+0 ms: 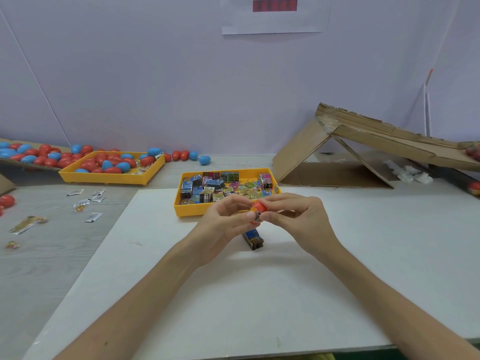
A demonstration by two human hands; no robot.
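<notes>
I see small red plastic egg capsule [259,207] held up between hands, above white worktop [233,302]. Left hand [220,227] and right hand [298,216] both pinch it, fingertips nearly meeting. I judge shell light, stiff, slick: grip each half beside seam.

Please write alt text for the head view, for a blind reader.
The left hand and right hand pinch a red egg with a barcoded slip above a white board. A printed box lies beneath; behind stand a yellow tray of such boxes, a second tray of red and blue eggs, and a cardboard ramp.
</notes>
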